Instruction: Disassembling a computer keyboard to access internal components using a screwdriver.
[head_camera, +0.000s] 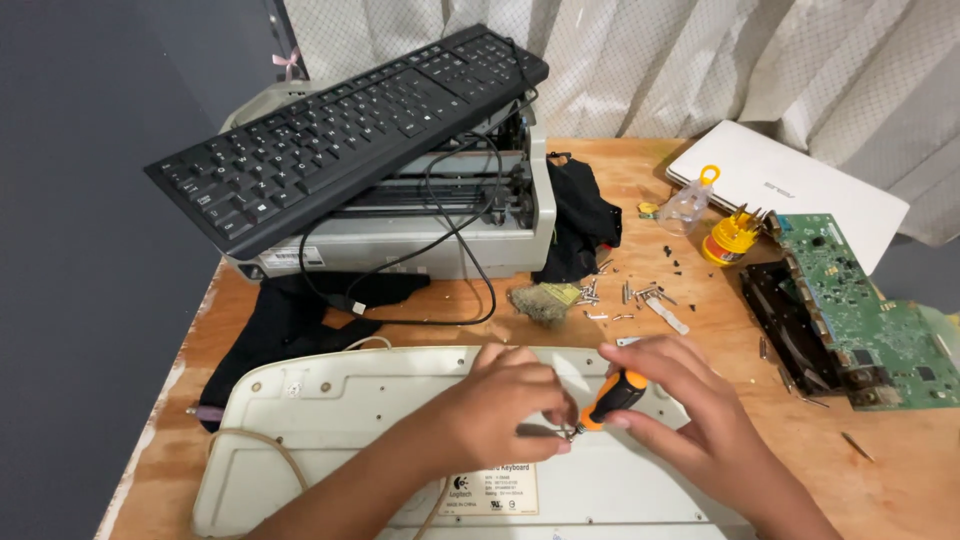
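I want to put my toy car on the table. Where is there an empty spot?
Bare wood lies at the right front, between the right hand and the green circuit board. The middle by the loose screws is crowded; the printer and white keyboard fill the left.

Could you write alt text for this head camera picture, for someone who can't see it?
Two bare hands work on the underside of a beige keyboard: the right hand holds an orange-handled screwdriver, the left hand steadies its tip. Behind lie loose screws, a black keyboard atop a printer, and a green circuit board.

Two keyboards: black (340, 135), beige (400, 450); one printer (440, 235); one laptop (790, 185); one circuit board (860, 300); one screwdriver (608, 398).
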